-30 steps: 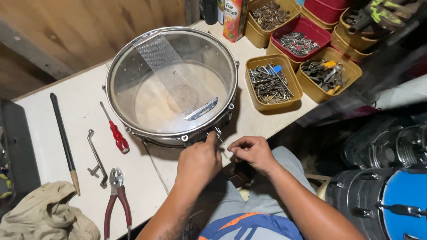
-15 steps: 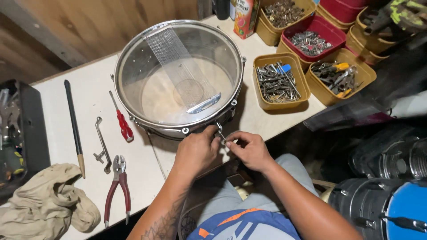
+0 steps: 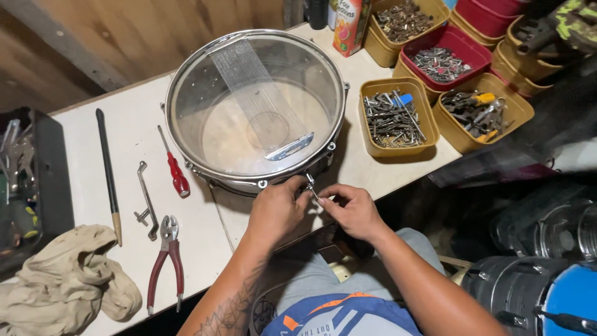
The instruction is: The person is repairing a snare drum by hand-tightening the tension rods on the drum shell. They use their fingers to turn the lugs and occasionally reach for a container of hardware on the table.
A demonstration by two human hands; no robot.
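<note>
A chrome snare drum [image 3: 255,112] lies on the white workbench [image 3: 205,230] with its clear head and snare wires facing up. At the drum's near rim, my left hand [image 3: 277,208] pinches the rim by a tension rod [image 3: 309,182]. My right hand [image 3: 354,208] grips a small metal drum key [image 3: 314,193] set on that rod. Both hands touch each other at the rim.
Left of the drum lie a red screwdriver [image 3: 174,168], a bent metal wrench [image 3: 147,202], red-handled pliers [image 3: 166,261], a long dark rod [image 3: 107,174] and a beige rag [image 3: 65,286]. Yellow and red bins [image 3: 393,118] of hardware stand at right. More drums [image 3: 541,292] sit lower right.
The view shifted slightly, with the bench and drum now more to the right. My hands stay at the same tension rod with small finger movements.
</note>
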